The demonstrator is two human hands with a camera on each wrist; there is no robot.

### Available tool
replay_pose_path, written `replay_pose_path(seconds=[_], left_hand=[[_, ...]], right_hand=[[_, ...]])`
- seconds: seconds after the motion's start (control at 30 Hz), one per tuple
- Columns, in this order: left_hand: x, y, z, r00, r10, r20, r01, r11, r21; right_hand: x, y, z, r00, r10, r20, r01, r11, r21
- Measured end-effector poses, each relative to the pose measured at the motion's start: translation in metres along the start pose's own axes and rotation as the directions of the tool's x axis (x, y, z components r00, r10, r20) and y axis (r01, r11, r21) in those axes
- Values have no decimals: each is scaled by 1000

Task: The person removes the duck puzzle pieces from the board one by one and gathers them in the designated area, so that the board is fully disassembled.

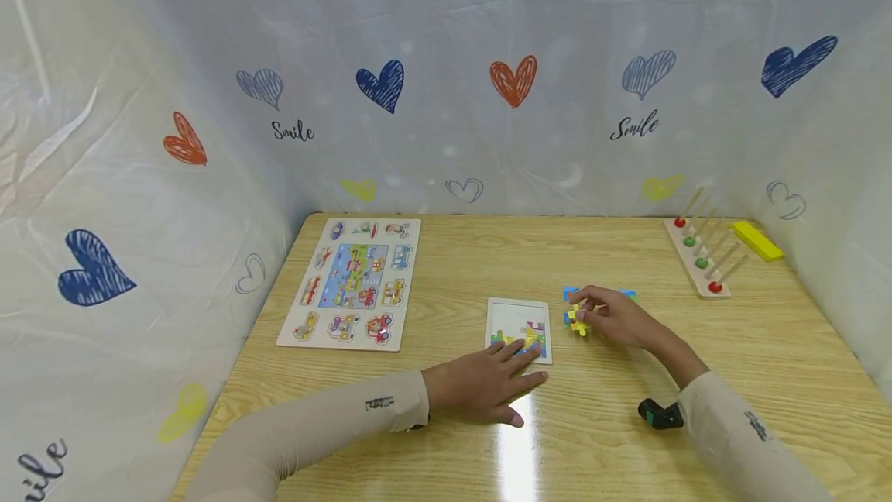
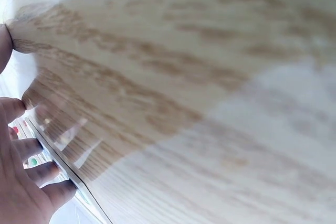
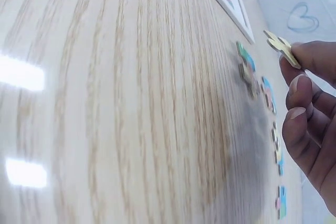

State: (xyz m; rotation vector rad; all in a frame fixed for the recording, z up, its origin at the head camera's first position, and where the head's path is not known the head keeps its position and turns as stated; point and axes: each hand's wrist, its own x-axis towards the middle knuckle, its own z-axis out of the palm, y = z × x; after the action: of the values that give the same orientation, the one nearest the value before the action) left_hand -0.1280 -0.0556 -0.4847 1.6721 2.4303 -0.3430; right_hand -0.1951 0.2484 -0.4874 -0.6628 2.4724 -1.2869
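My left hand [image 1: 488,382] lies with spread fingers over the near edge of a white-framed jigsaw tray [image 1: 519,303]. Several colourful pieces fill the tray's lower part, partly hidden by those fingers. In the left wrist view the fingertips [image 2: 63,190] rest on the frame's rim. To the right of the tray, my right hand [image 1: 616,320] pinches a yellow jigsaw piece [image 3: 283,50] between thumb and index finger, raised above the table in the right wrist view. Loose jigsaw pieces [image 3: 247,66] lie on the table beneath and beside this hand, some of them hidden by it in the head view.
A wooden vehicle puzzle board [image 1: 407,316] lies at the left. At the back right stand a peg board [image 1: 702,269] with red and green beads and a yellow block [image 1: 758,241]. A black device [image 1: 660,414] sits by the right wrist on the wooden table [image 1: 390,455].
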Motion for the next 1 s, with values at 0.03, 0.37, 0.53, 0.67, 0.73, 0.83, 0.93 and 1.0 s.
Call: replay_pose_path(seconds=[0.03, 0.37, 0.53, 0.67, 0.73, 0.83, 0.93, 1.0], left_hand=[[0, 0, 0, 1000, 0, -2, 0, 1000, 2], [1, -1, 3, 1000, 0, 3, 0, 1000, -2], [1, -1, 4, 1000, 5, -10, -5, 1000, 0], [0, -1, 4, 1000, 5, -14, -5, 1000, -10], [0, 0, 4, 1000, 2, -13, -2, 1000, -16], [0, 0, 4, 1000, -2, -11, 2, 1000, -18], [0, 0, 4, 1000, -4, -8, 4, 1000, -14], [0, 0, 4, 1000, -5, -7, 5, 1000, -12]], right_hand=[[-2, 2, -1, 1000, 8, -3, -8, 1000, -1], [-17, 15, -10, 993, 110, -36, -108, 993, 42], [-21, 14, -11, 990, 125, -61, -123, 992, 29], [-23, 13, -12, 988, 124, -87, -124, 992, 4], [-24, 13, -12, 987, 129, -99, -130, 991, -11], [-24, 14, -12, 984, 140, -114, -145, 989, -42], [-25, 16, -12, 978, 157, -134, -170, 981, -93], [-25, 17, -12, 975, 171, -145, -189, 974, -126]])
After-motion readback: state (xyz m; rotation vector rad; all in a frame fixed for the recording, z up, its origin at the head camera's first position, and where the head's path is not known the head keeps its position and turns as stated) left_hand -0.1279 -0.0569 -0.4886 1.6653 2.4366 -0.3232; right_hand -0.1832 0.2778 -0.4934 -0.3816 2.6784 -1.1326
